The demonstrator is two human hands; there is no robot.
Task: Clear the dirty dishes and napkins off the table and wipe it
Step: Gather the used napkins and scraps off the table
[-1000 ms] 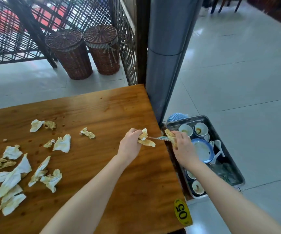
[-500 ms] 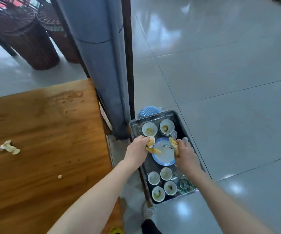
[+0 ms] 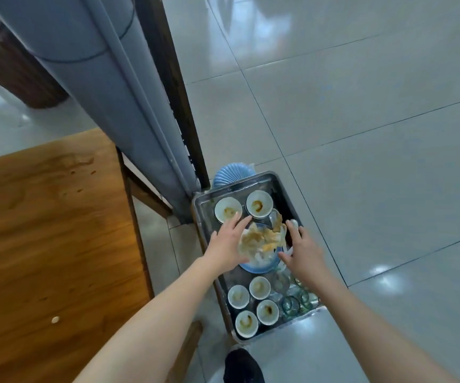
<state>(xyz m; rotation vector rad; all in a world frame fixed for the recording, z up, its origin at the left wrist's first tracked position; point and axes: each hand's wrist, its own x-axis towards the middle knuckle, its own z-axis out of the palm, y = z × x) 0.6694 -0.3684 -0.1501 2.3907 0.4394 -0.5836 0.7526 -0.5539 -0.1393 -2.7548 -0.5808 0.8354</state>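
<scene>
Over tray (image 3: 237, 186), left hand (image 3: 227, 241) and right hand (image 3: 303, 252) released, six bowls (image 3: 259, 203), one blue plate (image 3: 259, 268), napkins (image 3: 262, 239)

Tray (image 3: 280, 186) on floor right of table (image 3: 43, 230); napkins (image 3: 262, 239) on plate (image 3: 259, 268) mid-tray.

Pretty bright overall, cool even light. Big glare blobs on the glossy floor (image 3: 361, 134) up top and lower right, so the light's prob overhead. Shadows are soft, w/ the darkest bit under the table (image 3: 43, 230) edge. Wide-angle warp is obvious: the pillar (image 3: 107, 92) leans hard and tile lines bow near the edges. The napkins (image 3: 262, 239) mid-frame are smeared w/ motion blur, and everything's a bit soft, esp. the corners.
</scene>
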